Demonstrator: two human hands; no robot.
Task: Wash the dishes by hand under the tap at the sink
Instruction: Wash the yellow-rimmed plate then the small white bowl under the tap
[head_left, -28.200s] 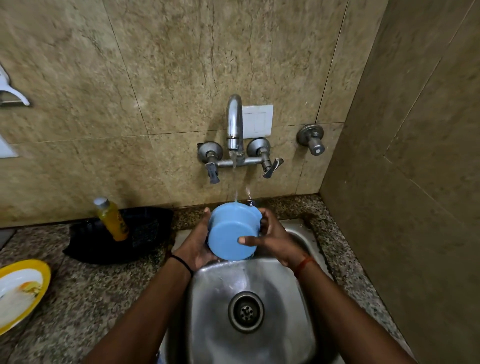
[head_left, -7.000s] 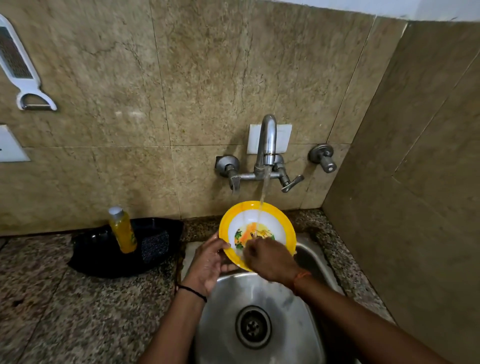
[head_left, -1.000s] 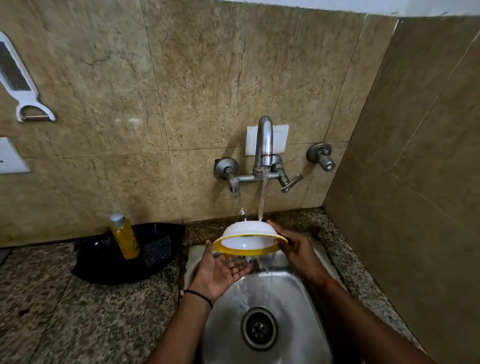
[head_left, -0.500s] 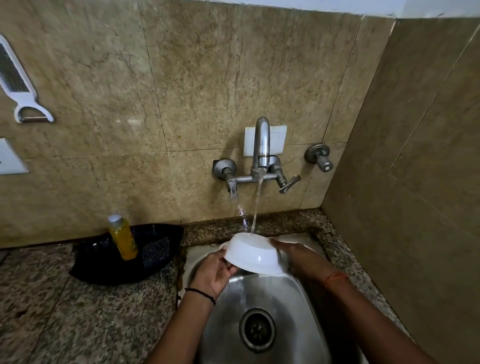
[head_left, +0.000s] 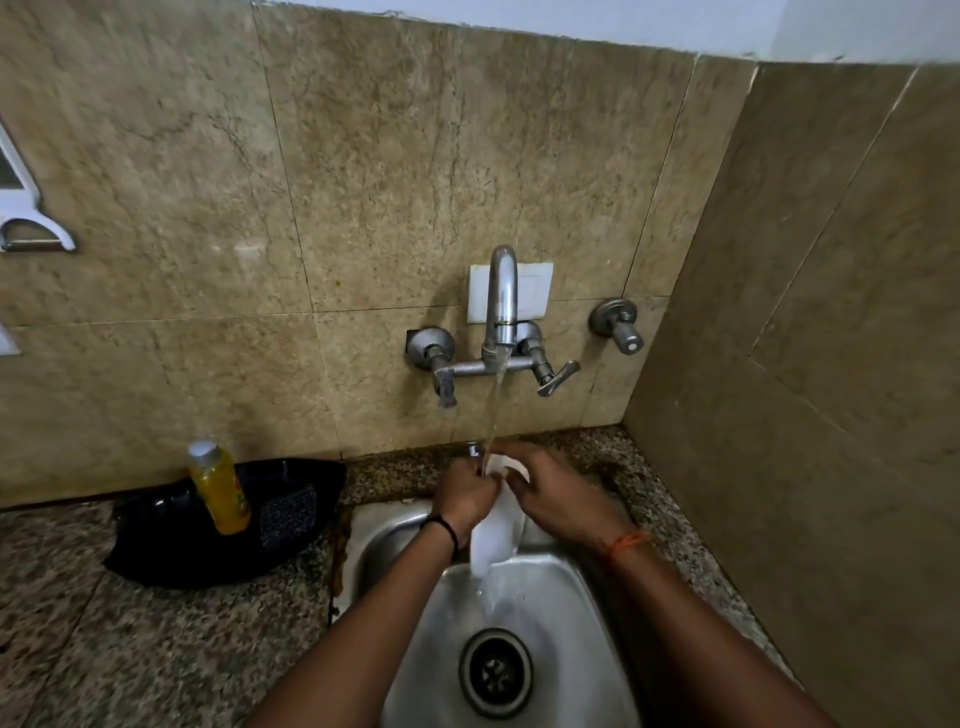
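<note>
The bowl (head_left: 493, 535), dome-up half a second ago, is now being held on edge under the tap (head_left: 501, 306). It is being gripped by left hand (head_left: 462, 496) and right hand (head_left: 556, 499), fingers curled on its rim. Water is being shed; rinsing is likely nearing done.

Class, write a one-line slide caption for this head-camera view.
Both hands, left and right, hold a white dish on edge under the running tap above the sink.

Both hands, left hand (head_left: 464, 494) and right hand (head_left: 558, 499), hold a white bowl (head_left: 493, 540) edge-on under the running tap (head_left: 500, 306).
</note>
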